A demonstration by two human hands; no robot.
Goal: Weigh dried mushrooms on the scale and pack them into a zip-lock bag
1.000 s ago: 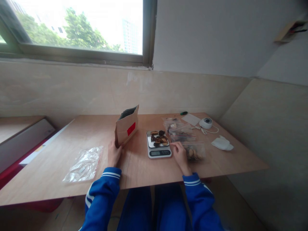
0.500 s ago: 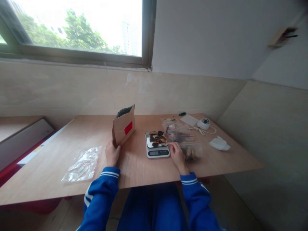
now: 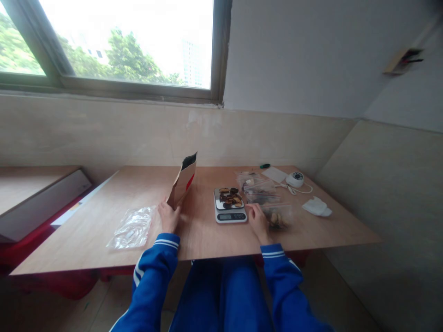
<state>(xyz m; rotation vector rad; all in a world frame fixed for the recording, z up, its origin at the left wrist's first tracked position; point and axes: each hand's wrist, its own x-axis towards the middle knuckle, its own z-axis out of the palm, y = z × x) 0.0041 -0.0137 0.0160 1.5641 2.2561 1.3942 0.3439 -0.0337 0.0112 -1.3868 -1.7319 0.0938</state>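
My left hand grips the lower edge of a brown paper pouch with a red label, standing open and tilted on the wooden table. A small digital kitchen scale sits to its right with several dark dried pieces on its platform. My right hand rests just right of the scale with its fingers curled, touching a clear zip bag of dried pieces. Whether it grips the bag is unclear.
More clear filled bags lie behind the right hand. An empty clear plastic bag lies at the left. A white round device with a cord, a white card, a green pen and crumpled white tissue sit at the far right.
My left hand has turned the paper pouch so that I see its narrow side rather than its front. My head has shifted, and the right hand stays beside the scale.
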